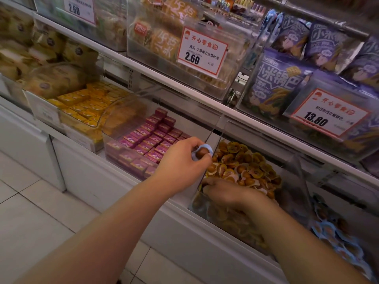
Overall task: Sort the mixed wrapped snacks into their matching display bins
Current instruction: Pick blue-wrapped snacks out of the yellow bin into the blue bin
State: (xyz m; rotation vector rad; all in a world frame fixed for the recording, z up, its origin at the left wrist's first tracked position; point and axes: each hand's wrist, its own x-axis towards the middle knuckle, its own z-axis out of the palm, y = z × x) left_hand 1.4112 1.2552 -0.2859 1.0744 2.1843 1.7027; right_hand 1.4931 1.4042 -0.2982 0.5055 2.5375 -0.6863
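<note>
A white metal shop shelving unit (pixel 190 89) fills the view, its tiers lined with clear plastic display bins, above a floor of pale square tiles (pixel 30 212). On the upper tier sit large purple-blue crinkly snack bags (pixel 276 83) at the right, behind a red-bordered white price card reading 13.80 (pixel 328 115); to their left a clear bin of orange-printed flat cake packs (pixel 164 39) carries a like card reading 2.60 (pixel 202 51). On the lower tier, from left to right, stand a bin of small yellow boxed sweets (pixel 86 105), a clear bin of small magenta boxed sweets (pixel 147 140), a clear plastic bin heaped with round brown snacks in yellow-edged wrappers (pixel 244 167), and at the far right a bin of round brown snacks in light-blue wrappers (pixel 336 238). The right hand (pixel 225 191) reaches into the near front corner of the yellow-wrapper bin, knuckles up, its fingers curled down among the snacks; whether it has hold of one cannot be told. The left hand (pixel 182 160) hovers at the wall between the magenta bin and the yellow-wrapper bin, thumb and fingers pinching one round brown snack in a light-blue wrapper (pixel 202 152), held above the bins and well apart from the blue-wrapper bin.
</note>
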